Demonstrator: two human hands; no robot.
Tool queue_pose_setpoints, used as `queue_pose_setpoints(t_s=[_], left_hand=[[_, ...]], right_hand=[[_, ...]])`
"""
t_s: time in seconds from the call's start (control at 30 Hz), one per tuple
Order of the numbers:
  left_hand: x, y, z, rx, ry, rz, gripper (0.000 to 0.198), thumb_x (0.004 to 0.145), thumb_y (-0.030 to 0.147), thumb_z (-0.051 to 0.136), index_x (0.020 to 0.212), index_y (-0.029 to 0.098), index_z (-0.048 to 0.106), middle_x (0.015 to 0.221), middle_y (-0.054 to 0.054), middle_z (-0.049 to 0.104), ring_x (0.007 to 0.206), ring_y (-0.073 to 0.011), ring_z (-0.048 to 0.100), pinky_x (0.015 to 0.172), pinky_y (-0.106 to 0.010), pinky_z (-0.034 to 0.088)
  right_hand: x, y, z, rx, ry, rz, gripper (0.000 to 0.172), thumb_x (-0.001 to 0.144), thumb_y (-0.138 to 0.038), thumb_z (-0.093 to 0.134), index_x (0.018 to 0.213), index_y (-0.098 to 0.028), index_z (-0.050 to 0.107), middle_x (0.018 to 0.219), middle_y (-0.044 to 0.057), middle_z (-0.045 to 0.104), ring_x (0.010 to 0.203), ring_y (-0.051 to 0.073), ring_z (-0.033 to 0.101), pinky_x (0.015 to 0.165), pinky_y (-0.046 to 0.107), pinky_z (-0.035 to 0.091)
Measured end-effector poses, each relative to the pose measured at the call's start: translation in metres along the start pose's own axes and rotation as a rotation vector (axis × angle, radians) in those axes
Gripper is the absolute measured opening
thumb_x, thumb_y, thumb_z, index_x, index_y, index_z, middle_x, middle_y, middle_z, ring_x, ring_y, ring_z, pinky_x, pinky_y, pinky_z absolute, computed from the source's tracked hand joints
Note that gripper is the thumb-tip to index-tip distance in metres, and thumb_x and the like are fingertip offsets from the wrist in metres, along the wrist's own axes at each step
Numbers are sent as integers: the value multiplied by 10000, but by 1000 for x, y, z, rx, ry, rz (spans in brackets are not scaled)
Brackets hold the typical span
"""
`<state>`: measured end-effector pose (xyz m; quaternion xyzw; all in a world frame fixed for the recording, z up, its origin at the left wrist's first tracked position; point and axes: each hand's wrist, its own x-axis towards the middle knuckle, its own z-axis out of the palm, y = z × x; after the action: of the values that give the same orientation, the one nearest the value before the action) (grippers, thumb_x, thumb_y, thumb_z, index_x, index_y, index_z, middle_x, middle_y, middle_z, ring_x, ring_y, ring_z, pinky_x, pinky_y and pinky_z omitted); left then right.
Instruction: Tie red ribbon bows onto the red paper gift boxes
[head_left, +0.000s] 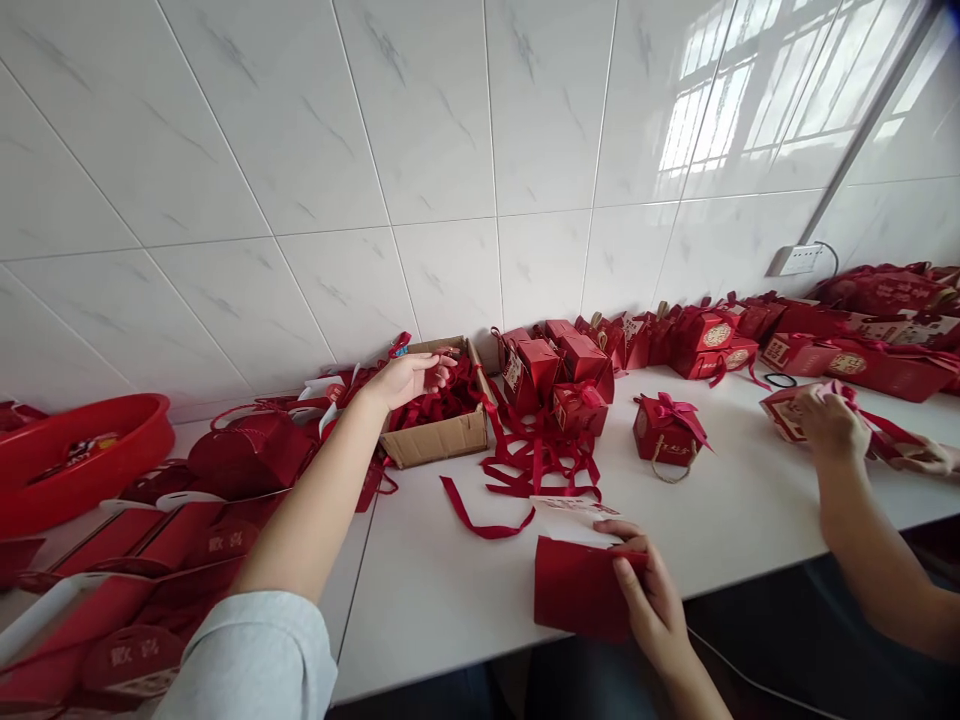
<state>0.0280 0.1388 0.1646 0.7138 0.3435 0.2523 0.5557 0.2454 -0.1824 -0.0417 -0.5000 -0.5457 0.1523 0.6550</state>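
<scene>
My left hand (417, 378) reaches over a brown cardboard box (439, 440) filled with dark red ribbon. Its fingers are apart and bent, and nothing shows in them. Near the table's front edge, my right hand (651, 590) grips a red paper box (574, 588), thumb on the near side, with a pale flap standing up at its back. Loose red ribbons (540, 455) lie tangled between the cardboard box and the paper box. A single ribbon strip (487, 528) curls on the table just left of them.
A finished red box with a bow (667, 430) stands right of centre. Another person's hands (832, 425) work at a box on the right. Red boxes (581, 365) line the wall; a red basin (135, 450) and open boxes (112, 620) are on the left.
</scene>
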Motion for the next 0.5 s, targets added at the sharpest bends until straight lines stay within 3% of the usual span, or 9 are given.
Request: queue_pose_setpoints(t_s=[0.13,0.23,0.27,0.33,0.37,0.4,0.43,0.47,0.5], left_hand=[[-39,-3,22,-69,-201,68,297,861,289,470,1042,109,621,581,4,481,559,-111,451,594,-245,383],[-62,-23,47,209,-356,21,341,881,327,445,1129,147,595,585,14,499,576,-123,459,657,-265,396],[-70,-31,56,340,-349,-12,341,886,341,431,1125,165,599,608,7,513,622,-141,488,701,-282,410],[-88,-46,72,527,-226,-46,313,868,354,444,1068,181,612,744,-39,583,791,-206,545,788,-333,420],[-100,-51,80,569,-149,-38,305,853,350,478,1084,188,594,898,-71,604,937,-243,537,858,-359,403],[-114,-55,88,668,12,5,284,838,353,504,1051,189,595,1000,-93,596,1023,-269,513,899,-380,389],[-130,-57,96,719,101,32,252,842,363,505,991,183,600,1033,-103,589,1047,-281,505,917,-396,383],[-148,-57,107,682,63,52,240,872,381,470,953,193,596,1013,-88,595,1015,-261,527,910,-388,396],[-166,-57,119,573,-115,66,244,894,403,449,936,213,596,967,-60,608,953,-230,557,886,-365,421]], right_hand=[[1,-2,0,-1,-1,-24,101,963,-223,409,915,-199,495,1149,85,556,1127,201,524,905,321,418],[1,-3,0,2,1,-39,104,965,-214,406,909,-200,492,1143,77,554,1122,189,522,893,308,415],[1,-3,0,3,2,-41,102,965,-214,409,907,-200,492,1144,76,553,1125,189,520,889,307,415],[1,-4,0,3,9,-36,96,962,-218,416,911,-200,495,1153,78,551,1132,199,516,883,314,413],[1,-4,0,2,11,-31,94,961,-220,418,914,-200,497,1157,81,550,1137,205,514,881,320,413],[1,-4,0,1,12,-27,95,961,-221,419,915,-199,499,1160,83,550,1139,210,513,882,325,412],[1,-3,0,-1,13,-26,96,960,-221,418,914,-198,499,1160,85,550,1137,213,514,883,330,411],[1,-3,0,-4,15,-26,97,960,-219,418,911,-197,499,1156,86,552,1132,213,515,885,333,411],[1,-3,0,-7,16,-31,99,960,-218,416,908,-197,498,1150,86,555,1128,212,516,887,335,411]])
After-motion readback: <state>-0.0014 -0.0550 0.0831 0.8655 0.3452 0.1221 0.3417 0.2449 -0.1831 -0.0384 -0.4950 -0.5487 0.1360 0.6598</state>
